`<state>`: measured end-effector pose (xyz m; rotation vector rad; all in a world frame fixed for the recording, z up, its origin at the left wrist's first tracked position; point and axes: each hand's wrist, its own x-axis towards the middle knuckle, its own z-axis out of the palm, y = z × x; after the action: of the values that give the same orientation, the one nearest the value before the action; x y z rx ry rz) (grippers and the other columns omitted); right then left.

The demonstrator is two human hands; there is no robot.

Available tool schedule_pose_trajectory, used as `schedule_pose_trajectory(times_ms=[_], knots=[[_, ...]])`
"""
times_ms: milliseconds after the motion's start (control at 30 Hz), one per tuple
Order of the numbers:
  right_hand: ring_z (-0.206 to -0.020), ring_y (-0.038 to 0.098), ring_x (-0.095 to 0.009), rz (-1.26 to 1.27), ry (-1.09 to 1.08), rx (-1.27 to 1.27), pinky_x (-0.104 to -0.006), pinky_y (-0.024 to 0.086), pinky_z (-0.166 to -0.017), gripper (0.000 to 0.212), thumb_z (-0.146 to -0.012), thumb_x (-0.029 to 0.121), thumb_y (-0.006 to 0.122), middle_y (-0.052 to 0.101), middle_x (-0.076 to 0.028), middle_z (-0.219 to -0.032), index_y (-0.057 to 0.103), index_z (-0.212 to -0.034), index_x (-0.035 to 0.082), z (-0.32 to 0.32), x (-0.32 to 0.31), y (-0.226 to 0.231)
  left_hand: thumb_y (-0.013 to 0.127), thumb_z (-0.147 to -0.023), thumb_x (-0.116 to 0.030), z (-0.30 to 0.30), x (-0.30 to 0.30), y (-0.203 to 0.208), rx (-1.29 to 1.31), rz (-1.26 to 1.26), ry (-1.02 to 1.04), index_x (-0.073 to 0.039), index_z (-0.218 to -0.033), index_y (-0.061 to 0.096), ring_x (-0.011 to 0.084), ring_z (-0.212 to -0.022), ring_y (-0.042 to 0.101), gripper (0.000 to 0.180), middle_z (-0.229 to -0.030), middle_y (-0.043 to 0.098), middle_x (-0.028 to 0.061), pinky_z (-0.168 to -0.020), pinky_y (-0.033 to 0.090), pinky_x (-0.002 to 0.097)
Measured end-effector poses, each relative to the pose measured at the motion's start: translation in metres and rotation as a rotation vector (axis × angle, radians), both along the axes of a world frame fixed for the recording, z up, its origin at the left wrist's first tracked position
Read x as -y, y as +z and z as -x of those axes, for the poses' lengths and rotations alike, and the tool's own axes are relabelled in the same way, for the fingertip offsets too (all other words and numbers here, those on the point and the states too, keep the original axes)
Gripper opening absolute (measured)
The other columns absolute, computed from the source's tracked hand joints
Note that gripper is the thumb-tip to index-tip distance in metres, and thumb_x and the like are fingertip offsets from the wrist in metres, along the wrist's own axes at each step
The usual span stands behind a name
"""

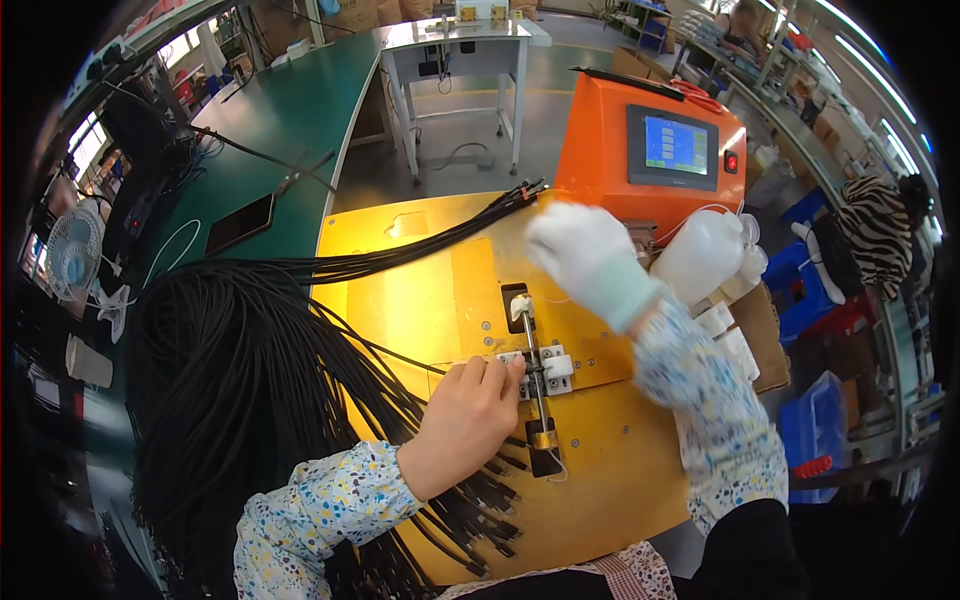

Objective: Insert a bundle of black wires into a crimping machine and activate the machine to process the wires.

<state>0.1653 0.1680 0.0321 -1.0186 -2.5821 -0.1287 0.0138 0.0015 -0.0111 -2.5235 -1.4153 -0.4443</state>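
My bare left hand [468, 418] is closed, thumb and fingertips pinched together at the small white clamp blocks [557, 368] of a fixture. A single black cable [405, 358] runs in under this hand and seems to be held at the fingertips, where the grip is partly hidden. Through the fixture passes a metal rod [541, 402] between two dark slots. My right hand [583, 250], in a white glove, hangs above the yellow plate [640, 470] in front of the orange machine [600, 140]. Motion smears its fingers, so what they hold cannot be told.
A thick heap of black cables [230, 360] covers the left side, with one bundle stretching toward the machine. White plastic bottles [700, 255] and a cardboard box [765, 335] stand at the right. A phone [241, 223] lies on the green table [290, 110].
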Motion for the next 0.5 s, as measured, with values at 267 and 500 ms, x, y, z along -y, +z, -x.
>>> schedule_pose_trajectory(times_ms=[267, 500], knots=[[-0.089, 0.068, -0.029, 0.166, -0.194, 0.499, -0.036, 0.054, -0.08, 0.016, -0.08, 0.009, 0.061, 0.07, -0.013, -0.093, 0.073, -0.091, 0.006, 0.084, -0.07, -0.01, 0.058, -0.082, -0.005, -0.004, -0.002, 0.004, 0.013, -0.038, -0.037, 0.01, -0.111, 0.06, 0.0197, -0.073, 0.051, 0.033, -0.075, 0.049, 0.0071, -0.063, 0.044, 0.0292], [-0.084, 0.069, -0.026, -0.09, -0.044, 0.67, -0.0332, 0.056, -0.073, 0.015, -0.079, 0.009, 0.059, 0.07, -0.01, -0.086, 0.072, -0.087, 0.007, 0.067, -0.069, 0.003, 0.059, -0.077, -0.006, 0.003, -0.002, 0.003, 0.088, 0.023, -0.025, 0.007, -0.114, 0.059, 0.021, -0.075, 0.052, 0.04, -0.079, 0.05, 0.0077, -0.065, 0.046, 0.0305]])
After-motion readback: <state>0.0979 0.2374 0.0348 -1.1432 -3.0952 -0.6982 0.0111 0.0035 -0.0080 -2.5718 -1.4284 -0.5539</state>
